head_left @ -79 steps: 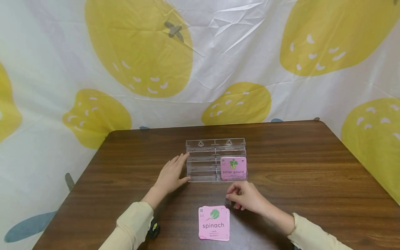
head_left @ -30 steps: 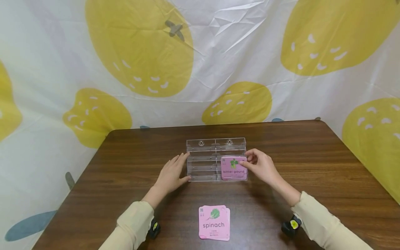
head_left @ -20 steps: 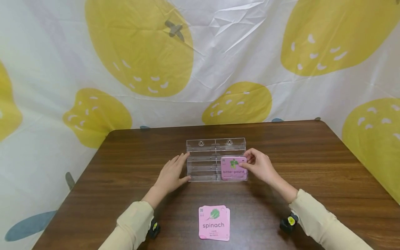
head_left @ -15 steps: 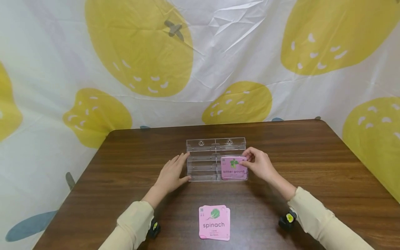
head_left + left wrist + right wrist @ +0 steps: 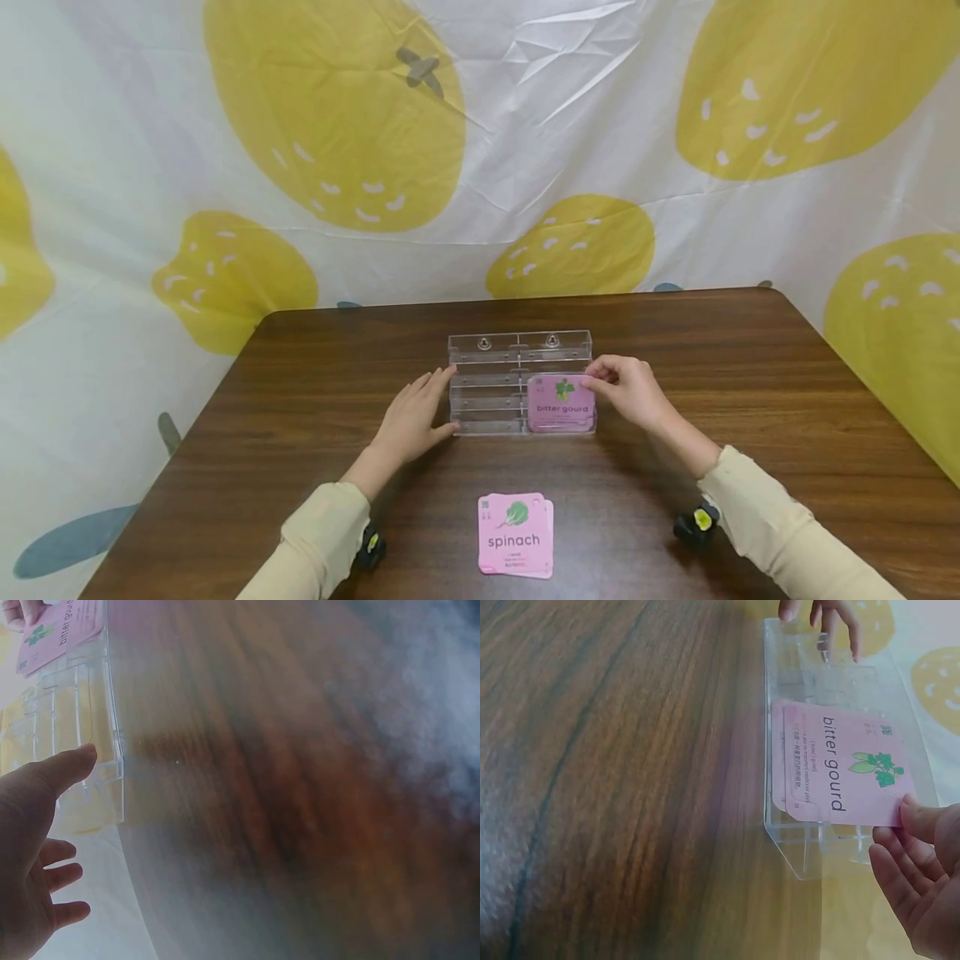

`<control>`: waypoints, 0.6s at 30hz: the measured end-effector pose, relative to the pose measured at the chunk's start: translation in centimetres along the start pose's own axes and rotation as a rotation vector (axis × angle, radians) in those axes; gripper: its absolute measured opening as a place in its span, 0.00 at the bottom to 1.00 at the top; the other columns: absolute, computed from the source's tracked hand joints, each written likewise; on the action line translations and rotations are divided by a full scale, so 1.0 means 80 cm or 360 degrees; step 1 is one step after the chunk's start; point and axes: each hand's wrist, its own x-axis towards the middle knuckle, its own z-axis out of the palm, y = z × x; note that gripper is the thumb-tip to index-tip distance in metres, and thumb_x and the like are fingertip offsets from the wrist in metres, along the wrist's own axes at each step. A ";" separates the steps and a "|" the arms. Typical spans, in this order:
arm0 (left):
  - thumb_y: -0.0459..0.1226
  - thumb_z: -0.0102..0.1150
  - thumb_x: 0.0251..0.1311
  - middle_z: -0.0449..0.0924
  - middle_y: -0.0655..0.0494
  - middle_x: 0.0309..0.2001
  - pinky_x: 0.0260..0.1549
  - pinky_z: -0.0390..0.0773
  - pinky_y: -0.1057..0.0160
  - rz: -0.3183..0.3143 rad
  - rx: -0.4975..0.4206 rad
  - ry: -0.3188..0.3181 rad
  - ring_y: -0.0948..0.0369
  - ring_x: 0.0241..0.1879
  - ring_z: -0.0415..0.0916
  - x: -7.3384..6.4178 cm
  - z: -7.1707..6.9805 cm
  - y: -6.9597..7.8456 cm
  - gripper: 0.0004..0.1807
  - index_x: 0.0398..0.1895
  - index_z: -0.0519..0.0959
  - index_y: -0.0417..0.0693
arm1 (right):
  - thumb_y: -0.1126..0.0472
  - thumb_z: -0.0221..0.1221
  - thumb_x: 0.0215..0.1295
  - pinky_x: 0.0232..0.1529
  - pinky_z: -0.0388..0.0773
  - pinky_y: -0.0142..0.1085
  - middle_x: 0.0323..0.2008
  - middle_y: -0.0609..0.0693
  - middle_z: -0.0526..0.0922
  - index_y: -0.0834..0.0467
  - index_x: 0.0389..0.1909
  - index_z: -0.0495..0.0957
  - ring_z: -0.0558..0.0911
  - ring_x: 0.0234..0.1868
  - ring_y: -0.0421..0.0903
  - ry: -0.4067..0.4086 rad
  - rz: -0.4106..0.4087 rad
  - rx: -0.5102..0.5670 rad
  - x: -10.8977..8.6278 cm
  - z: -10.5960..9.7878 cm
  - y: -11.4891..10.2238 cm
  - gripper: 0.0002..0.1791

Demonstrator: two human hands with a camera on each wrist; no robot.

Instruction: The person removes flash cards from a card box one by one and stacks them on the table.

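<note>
The pink, square, round-cornered bitter gourd card (image 5: 558, 398) stands in the bottom right compartment of a clear plastic rack with two columns of stepped compartments (image 5: 486, 403), near the middle of a dark brown wood-grain table (image 5: 300, 400).

From the left: my bare left hand (image 5: 408, 421), below a cream sleeve (image 5: 322, 521), is spread wide, thumb and fingers apart, with nothing clasped between them. Fingertips touch the rack's left edge, the thumb by its near corner; I take this to be a brace, so the light plastic does not slide. In the left wrist view much of my palm is cut off and the tabletop is blurred.

Next come the rack's left compartments, with no cards to be seen in them. Nearer me, in front of the rack, a small pile of pink square cards topped by one printed "spinach" (image 5: 514, 533) lies flat, face up and within easy reach; how many lie beneath is hidden.

In the right column, my bare right hand (image 5: 628, 392) pinches the bitter gourd card by its upper right corner, thumb on the printed face, fingers mostly hidden behind. The grip is narrow, closed to the card's thickness, probably because only the upper part stands free of the compartment's front lip. At least one more pink card edge shows at its foot, out of line; I cannot tell how many there are. The smallest print is hard to read.
</note>
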 end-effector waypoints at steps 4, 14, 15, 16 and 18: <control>0.48 0.65 0.49 0.60 0.42 0.64 0.60 0.59 0.46 0.0008 0.0007 0.0008 0.47 0.63 0.58 0.000 0.000 0.000 0.46 0.69 0.51 0.51 | 0.69 0.61 0.55 0.21 0.70 0.26 0.22 0.52 0.81 0.64 0.26 0.81 0.74 0.21 0.39 0.0035 -0.0029 -0.0019 0.001 -0.003 -0.001 0.02; 0.47 0.65 0.49 0.60 0.41 0.64 0.59 0.59 0.45 0.0009 -0.0003 0.0011 0.47 0.63 0.58 -0.001 -0.001 0.000 0.46 0.69 0.51 0.51 | 0.69 0.59 0.57 0.21 0.73 0.28 0.23 0.52 0.82 0.64 0.28 0.81 0.77 0.23 0.43 0.0010 0.0012 -0.0008 0.006 -0.014 -0.006 0.03; 0.47 0.65 0.49 0.60 0.41 0.64 0.59 0.60 0.45 0.0013 -0.0004 0.0013 0.47 0.63 0.58 -0.001 -0.001 0.000 0.46 0.69 0.52 0.50 | 0.69 0.59 0.57 0.21 0.73 0.28 0.23 0.52 0.82 0.64 0.28 0.81 0.77 0.22 0.42 0.0010 0.0006 -0.0014 0.007 -0.015 -0.006 0.03; 0.47 0.65 0.49 0.60 0.41 0.64 0.59 0.60 0.45 0.0013 -0.0004 0.0012 0.46 0.63 0.58 -0.001 -0.001 0.000 0.46 0.69 0.52 0.50 | 0.69 0.59 0.57 0.21 0.73 0.28 0.23 0.52 0.82 0.64 0.28 0.81 0.77 0.22 0.41 0.0010 0.0002 -0.0021 0.007 -0.016 -0.007 0.03; 0.47 0.65 0.49 0.60 0.41 0.64 0.59 0.60 0.45 0.0016 -0.0007 0.0014 0.46 0.63 0.58 -0.001 -0.001 0.000 0.46 0.69 0.52 0.50 | 0.69 0.59 0.57 0.21 0.73 0.29 0.23 0.52 0.82 0.64 0.28 0.81 0.76 0.22 0.42 0.0011 -0.0009 -0.0033 0.007 -0.018 -0.008 0.03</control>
